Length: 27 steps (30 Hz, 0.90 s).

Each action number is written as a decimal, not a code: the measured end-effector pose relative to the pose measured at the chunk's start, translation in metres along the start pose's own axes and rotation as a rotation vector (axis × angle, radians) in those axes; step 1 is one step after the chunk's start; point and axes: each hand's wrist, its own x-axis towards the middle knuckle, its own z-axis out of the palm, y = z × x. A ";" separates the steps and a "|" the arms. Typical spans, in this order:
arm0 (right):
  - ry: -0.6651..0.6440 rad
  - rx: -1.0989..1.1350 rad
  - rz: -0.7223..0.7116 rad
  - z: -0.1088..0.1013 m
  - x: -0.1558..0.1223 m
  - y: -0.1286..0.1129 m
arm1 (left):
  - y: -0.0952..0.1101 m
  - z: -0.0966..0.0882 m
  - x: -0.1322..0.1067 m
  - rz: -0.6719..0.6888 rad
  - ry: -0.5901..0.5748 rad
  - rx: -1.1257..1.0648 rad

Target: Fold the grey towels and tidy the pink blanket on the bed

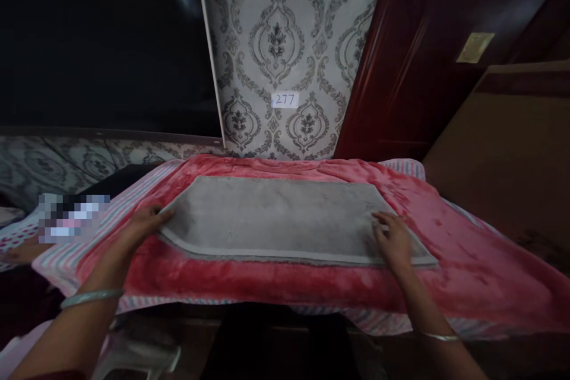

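A grey towel, folded over in layers with a paler band along its near edge, lies flat and wide on a red plush blanket. At the towel's left edge my left hand is closed, with thumb and fingers pinching the cloth there. Over the towel's right part, my right hand has its fingers bent and drawn close to the thumb. Whether those fingertips grip any cloth is too small to make out.
Under the red blanket shows a striped cloth. Behind it stand a patterned wall with a paper label, a large dark screen and a dark red wooden panel. Another person's arm is at the left, and a stool is below.
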 end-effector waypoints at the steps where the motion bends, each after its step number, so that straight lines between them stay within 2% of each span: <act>1: -0.073 0.111 0.051 0.015 0.001 -0.015 | 0.020 -0.006 0.002 0.060 -0.061 0.013; 2: -0.149 0.223 0.118 0.030 0.001 -0.030 | 0.043 -0.011 0.003 0.118 -0.100 0.080; 4: -0.293 0.452 0.290 0.057 0.001 -0.059 | 0.093 -0.016 0.001 0.188 -0.053 0.118; 6: -0.402 0.681 0.465 0.079 0.001 -0.086 | 0.144 -0.010 -0.011 0.347 -0.033 0.229; 9: -0.521 0.882 0.687 0.100 0.002 -0.113 | 0.202 0.020 -0.047 0.608 -0.070 0.316; 11: -0.576 0.897 0.783 0.108 0.004 -0.122 | 0.221 0.049 -0.076 0.704 -0.115 0.314; 14: -0.604 0.847 0.819 0.115 0.010 -0.127 | 0.224 0.093 -0.113 0.795 -0.202 0.309; 17: -0.634 0.782 0.799 0.124 0.020 -0.129 | 0.209 0.122 -0.136 0.821 -0.212 0.297; 22: -0.696 0.637 0.729 0.149 0.040 -0.142 | 0.178 0.142 -0.148 0.819 -0.085 0.150; 27: -0.737 0.461 0.661 0.178 0.057 -0.157 | 0.162 0.149 -0.141 0.828 -0.041 0.057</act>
